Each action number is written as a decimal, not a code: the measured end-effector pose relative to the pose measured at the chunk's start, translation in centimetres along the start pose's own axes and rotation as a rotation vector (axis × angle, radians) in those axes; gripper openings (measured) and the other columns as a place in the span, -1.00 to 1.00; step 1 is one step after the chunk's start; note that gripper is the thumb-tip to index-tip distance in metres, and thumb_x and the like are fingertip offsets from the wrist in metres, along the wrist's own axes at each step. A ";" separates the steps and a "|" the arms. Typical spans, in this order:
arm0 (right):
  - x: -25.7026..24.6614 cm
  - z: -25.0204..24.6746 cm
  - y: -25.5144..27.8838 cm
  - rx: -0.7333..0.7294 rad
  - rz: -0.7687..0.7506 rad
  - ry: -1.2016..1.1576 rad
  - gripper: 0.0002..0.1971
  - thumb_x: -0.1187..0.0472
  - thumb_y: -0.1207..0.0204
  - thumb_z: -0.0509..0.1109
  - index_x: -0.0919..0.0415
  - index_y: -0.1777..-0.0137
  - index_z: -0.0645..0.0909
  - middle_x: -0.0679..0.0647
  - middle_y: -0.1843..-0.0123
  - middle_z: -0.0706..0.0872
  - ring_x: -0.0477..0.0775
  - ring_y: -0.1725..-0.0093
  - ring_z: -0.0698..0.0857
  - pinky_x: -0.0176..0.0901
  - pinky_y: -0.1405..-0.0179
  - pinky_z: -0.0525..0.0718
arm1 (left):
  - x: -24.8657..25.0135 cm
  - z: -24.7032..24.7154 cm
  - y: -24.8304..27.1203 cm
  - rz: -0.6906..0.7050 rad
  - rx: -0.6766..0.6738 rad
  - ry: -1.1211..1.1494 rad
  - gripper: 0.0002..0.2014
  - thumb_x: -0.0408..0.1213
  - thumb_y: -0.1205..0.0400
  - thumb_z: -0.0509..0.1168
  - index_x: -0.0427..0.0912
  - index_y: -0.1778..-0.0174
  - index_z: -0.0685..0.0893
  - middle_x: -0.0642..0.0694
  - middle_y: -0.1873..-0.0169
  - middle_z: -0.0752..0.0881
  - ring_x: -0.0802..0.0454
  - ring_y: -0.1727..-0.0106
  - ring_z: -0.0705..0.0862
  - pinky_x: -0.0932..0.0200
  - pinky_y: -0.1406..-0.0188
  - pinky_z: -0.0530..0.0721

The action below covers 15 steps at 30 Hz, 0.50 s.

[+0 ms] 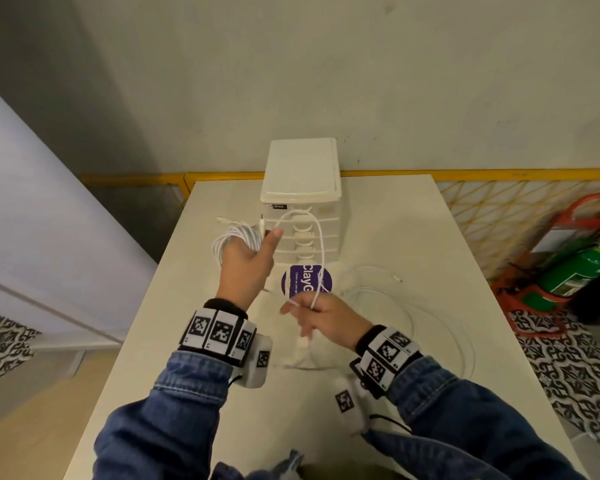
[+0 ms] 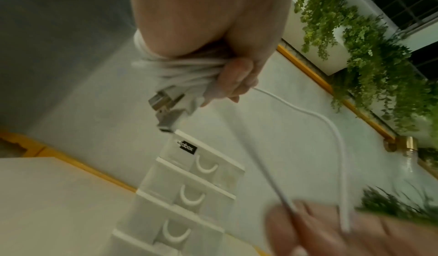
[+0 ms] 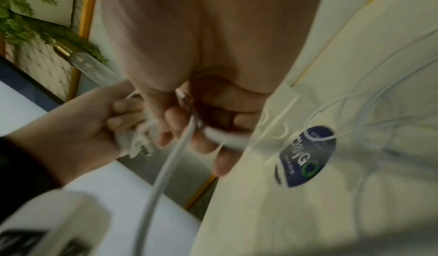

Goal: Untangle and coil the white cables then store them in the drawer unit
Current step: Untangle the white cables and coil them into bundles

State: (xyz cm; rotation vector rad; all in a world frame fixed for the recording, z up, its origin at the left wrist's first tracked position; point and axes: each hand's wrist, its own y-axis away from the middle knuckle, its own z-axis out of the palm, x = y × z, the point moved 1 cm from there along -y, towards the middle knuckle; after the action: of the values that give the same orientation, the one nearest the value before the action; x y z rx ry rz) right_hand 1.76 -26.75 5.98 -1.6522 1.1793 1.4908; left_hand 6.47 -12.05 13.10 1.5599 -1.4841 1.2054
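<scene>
While most of one white cable (image 1: 234, 237) is already gathered into a coil, a last free loop (image 1: 317, 237) of it arches in front of the drawer unit (image 1: 303, 202) and is not yet wound in. The coil is gripped in the left hand (image 1: 248, 261), fingers curled round the bundle and thumb raised, with metal plug ends seen sticking out below the fist in the left wrist view. The free loop is pinched by the right hand (image 1: 317, 317), its fingers curled round the strand just above the table (image 1: 413, 237). Further thin white cables (image 1: 378, 292) lie loose and overlapping on the table to the right of a purple round sticker (image 1: 300, 280), so untangling and coiling are judged to be only partly done. All drawers visible in the unit appear closed, and nothing is seen stored in them yet; a drawer remains to be opened and the coils put away. A green fire extinguisher (image 1: 575, 271) stands on the floor at far right.
</scene>
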 end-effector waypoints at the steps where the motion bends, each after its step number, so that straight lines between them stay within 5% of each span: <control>1: 0.2 -0.9 0.4 0.075 0.023 0.028 -0.82 0.22 -0.64 0.25 0.02 0.12 0.65 -0.08 0.42 0.50 -0.19 0.47 0.52 -0.29 0.34 0.58 | -0.1 -0.4 -0.1 -0.017 0.029 0.013 -0.48 0.02 -0.59 0.35 -0.27 0.55 0.44 -0.22 0.63 0.48 -0.02 0.60 0.40 0.17 0.52 0.41; 4: 1.3 -3.8 1.6 0.221 0.069 0.093 -0.91 0.19 -0.56 0.36 0.07 0.18 0.63 -0.16 0.48 0.49 -0.25 0.53 0.44 -0.28 0.40 0.46 | -0.8 -1.7 -0.4 -0.051 0.071 -0.009 -0.52 0.01 -0.59 0.35 -0.21 0.53 0.42 -0.12 0.64 0.48 0.05 0.64 0.41 0.18 0.50 0.43; 9: 2.2 -6.8 3.4 0.166 0.162 0.290 -0.87 0.17 -0.33 0.59 0.02 0.21 0.67 -0.05 0.40 0.66 -0.29 0.46 0.57 -0.46 0.40 0.54 | -1.9 -2.2 -0.3 -0.151 0.190 0.071 -0.56 0.01 -0.59 0.34 -0.16 0.51 0.43 -0.11 0.58 0.49 0.00 0.56 0.42 0.13 0.43 0.45; 15: 5.3 -6.3 4.5 0.170 0.299 0.400 -0.88 0.07 -0.43 0.48 0.10 0.18 0.70 -0.05 0.38 0.72 -0.14 0.36 0.68 -0.31 0.24 0.64 | -1.4 -2.4 -0.4 -0.221 0.159 0.405 -0.67 -0.04 -0.68 0.24 -0.14 0.34 0.59 0.00 0.60 0.64 0.07 0.60 0.55 0.15 0.45 0.52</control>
State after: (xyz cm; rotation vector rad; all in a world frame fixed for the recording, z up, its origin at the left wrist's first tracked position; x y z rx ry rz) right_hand 0.26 -35.25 2.48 -1.7618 1.7847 1.2131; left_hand 6.56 -9.27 12.70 1.4280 -0.9524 1.4307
